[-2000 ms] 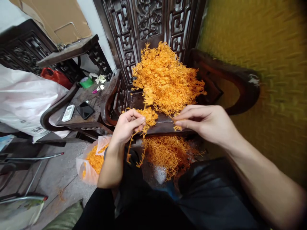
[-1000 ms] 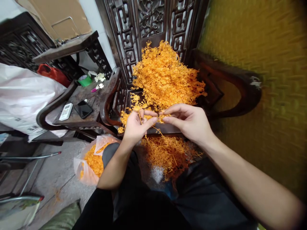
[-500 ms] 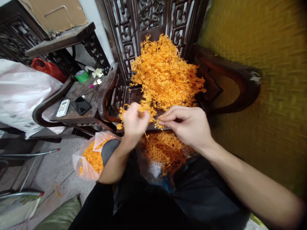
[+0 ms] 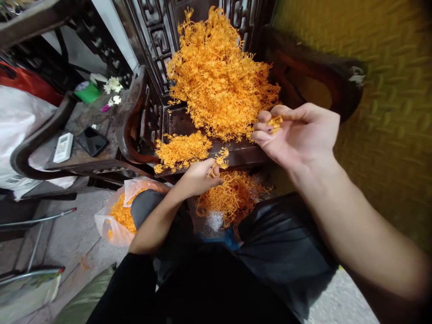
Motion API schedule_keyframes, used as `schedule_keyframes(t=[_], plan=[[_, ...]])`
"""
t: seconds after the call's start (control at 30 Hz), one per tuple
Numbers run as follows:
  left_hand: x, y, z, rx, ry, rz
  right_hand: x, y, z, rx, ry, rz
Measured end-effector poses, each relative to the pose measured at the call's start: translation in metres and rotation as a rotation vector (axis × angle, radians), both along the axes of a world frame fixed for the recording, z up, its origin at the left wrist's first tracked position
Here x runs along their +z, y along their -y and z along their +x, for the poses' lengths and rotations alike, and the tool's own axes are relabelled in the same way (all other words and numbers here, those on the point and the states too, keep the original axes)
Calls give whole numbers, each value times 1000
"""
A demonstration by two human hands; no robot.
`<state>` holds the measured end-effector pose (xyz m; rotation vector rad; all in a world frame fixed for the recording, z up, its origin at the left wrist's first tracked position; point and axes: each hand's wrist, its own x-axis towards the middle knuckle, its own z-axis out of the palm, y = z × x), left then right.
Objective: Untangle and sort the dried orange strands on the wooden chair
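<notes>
My left hand [image 4: 200, 176] is closed on an orange flower sprig [image 4: 222, 157], whose branching tips stick up past the fingers. Farther right and higher, my right hand [image 4: 299, 132] is turned palm up, its fingers curled round some small orange flower bits [image 4: 275, 123]. Beyond the hands, a tall heap of orange flower sprigs [image 4: 222, 76] fills much of the dark wooden chair seat [image 4: 180, 120]. A lower pile of orange bits [image 4: 184, 150] lies at the seat's front left. Below the seat edge, thin orange stems [image 4: 232, 193] are gathered between my knees.
A plastic bag [image 4: 116, 222] with orange bits stands on the floor by my left knee. On the wooden side table are a phone [image 4: 92, 141], a white remote-like device [image 4: 63, 147], green tape [image 4: 87, 92] and white flowers [image 4: 113, 85]. A curved armrest [image 4: 351, 85] rises at right.
My hands have moved apart. The right hand has gone up and right and turned palm up with orange bits in it; the left has moved lower, keeping a sprig. The view has shifted.
</notes>
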<state>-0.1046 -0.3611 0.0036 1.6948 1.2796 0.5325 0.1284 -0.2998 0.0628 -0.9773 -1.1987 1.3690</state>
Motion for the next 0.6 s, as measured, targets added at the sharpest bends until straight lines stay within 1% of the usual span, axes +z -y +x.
schedule_keyframes(t=[0.13,0.2,0.23,0.3,0.37,0.43,0.47,0.5,0.57,0.6], plan=[[11,-3,-2,68,126,-109,5,8,-8,82,-12,-23],[18,-2,-3,83,203,-130,3,12,-15,85,33,-50],[21,-1,-4,87,254,-129,1,13,-19,81,92,-46],[26,1,-4,89,349,-123,-4,17,-27,103,256,9],[28,3,-3,89,393,-108,-9,20,-35,205,404,78],[28,5,-2,101,375,-63,-11,23,-39,284,478,115],[29,5,-3,116,358,-30,-11,23,-40,285,507,137],[29,5,-4,148,352,7,-10,22,-38,245,532,169],[32,5,-11,274,399,87,-7,17,-30,99,519,250],[33,5,-15,349,442,121,-5,13,-24,37,461,273]])
